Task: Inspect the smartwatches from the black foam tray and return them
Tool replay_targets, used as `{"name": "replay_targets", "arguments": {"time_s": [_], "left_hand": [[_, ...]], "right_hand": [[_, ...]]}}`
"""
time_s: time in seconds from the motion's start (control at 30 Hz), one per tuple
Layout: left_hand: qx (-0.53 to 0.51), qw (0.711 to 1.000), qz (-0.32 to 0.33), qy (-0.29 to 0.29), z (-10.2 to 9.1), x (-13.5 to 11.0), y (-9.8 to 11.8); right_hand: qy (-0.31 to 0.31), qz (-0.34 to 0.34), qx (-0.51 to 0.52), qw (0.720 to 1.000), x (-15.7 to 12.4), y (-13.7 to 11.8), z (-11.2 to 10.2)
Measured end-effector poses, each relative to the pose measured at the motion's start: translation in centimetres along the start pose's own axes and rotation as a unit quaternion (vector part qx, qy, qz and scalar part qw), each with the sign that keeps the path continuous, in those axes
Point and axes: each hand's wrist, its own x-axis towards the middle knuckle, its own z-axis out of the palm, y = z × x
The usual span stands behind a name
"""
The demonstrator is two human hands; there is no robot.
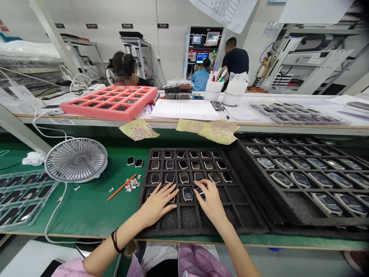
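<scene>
A black foam tray (188, 217) lies on the bench in front of me, with rows of smartwatch cases in its pockets. My left hand (157, 204) rests spread over the fourth row, fingers apart, partly covering two watches there. Between the thumb and fingers of my right hand (210, 200) is a smartwatch case (201, 193), at a pocket of the same row. One uncovered watch (187, 194) sits between my hands. The nearest row of pockets holds nothing where it shows.
At right, a second black foam tray (305, 209) holds more watches. Left are a white fan (76, 159), an orange stick (121, 187), small paper scraps (132, 184), two loose watches (135, 162) and a clear tray (25, 196). A pink foam tray (109, 102) stands on the shelf.
</scene>
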Motion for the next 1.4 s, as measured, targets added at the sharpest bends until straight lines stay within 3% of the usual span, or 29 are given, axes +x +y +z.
{"name": "replay_targets", "arguments": {"time_s": [0.1,0.17,0.23,0.3,0.37,0.43,0.5,0.57,0.63,0.73,0.83,1.0,1.2,1.33,1.37,1.4], "left_hand": [[-0.008,0.999,-0.031,0.031,-1.1,-0.8,-0.1],[-0.006,0.991,-0.083,0.108,-2.5,-1.8,-0.5],[-0.002,0.963,-0.154,0.221,-4.0,-3.5,-1.0],[0.013,0.908,-0.241,0.342,-5.3,-6.1,-1.7],[0.064,0.822,-0.349,0.445,-6.0,-9.6,-2.7],[0.114,0.732,-0.439,0.509,-5.8,-13.8,-3.8],[0.143,0.655,-0.543,0.506,-4.6,-18.2,-4.9],[0.133,0.599,-0.658,0.437,-2.7,-22.4,-5.8],[0.111,0.564,-0.722,0.385,-0.4,-26.0,-6.3],[0.061,0.499,-0.803,0.321,3.2,-29.6,-6.5],[0.017,0.445,-0.851,0.28,6.3,-31.2,-6.6],[-0.029,0.396,-0.887,0.238,8.9,-31.8,-7.6],[-0.029,0.377,-0.9,0.217,8.7,-31.4,-9.7],[-0.036,0.386,-0.898,0.207,7.8,-31.5,-11.0],[-0.029,0.411,-0.888,0.205,7.6,-31.5,-11.3],[-0.013,0.454,-0.868,0.203,7.4,-31.4,-11.6]], "right_hand": [[-0.026,-0.025,-0.015,0.999,-0.1,-0.9,-0.4],[-0.045,-0.028,-0.039,0.998,-0.2,-1.7,-0.2],[-0.049,-0.025,-0.081,0.995,-0.3,-2.6,0.4],[-0.046,-0.023,-0.124,0.991,-0.3,-3.5,1.1],[-0.049,-0.026,-0.158,0.986,-0.3,-4.2,1.7],[-0.057,-0.03,-0.183,0.981,-0.3,-4.6,2.1],[-0.06,-0.037,-0.191,0.979,-0.4,-4.6,2.4],[-0.053,-0.042,-0.177,0.982,-0.5,-4.3,2.5],[-0.04,-0.041,-0.145,0.988,-0.6,-3.9,2.5],[-0.023,-0.036,-0.105,0.994,-0.7,-3.5,2.5],[-0.022,-0.028,-0.087,0.996,-0.8,-3.5,2.5],[-0.033,-0.005,-0.088,0.996,-0.7,-3.8,2.3],[-0.036,0.017,-0.09,0.995,-0.6,-4.0,2.5],[-0.041,0.024,-0.087,0.995,-0.5,-4.2,2.6],[-0.042,0.026,-0.086,0.995,-0.5,-4.2,2.7],[-0.043,0.03,-0.086,0.995,-0.4,-4.2,2.7]]}}
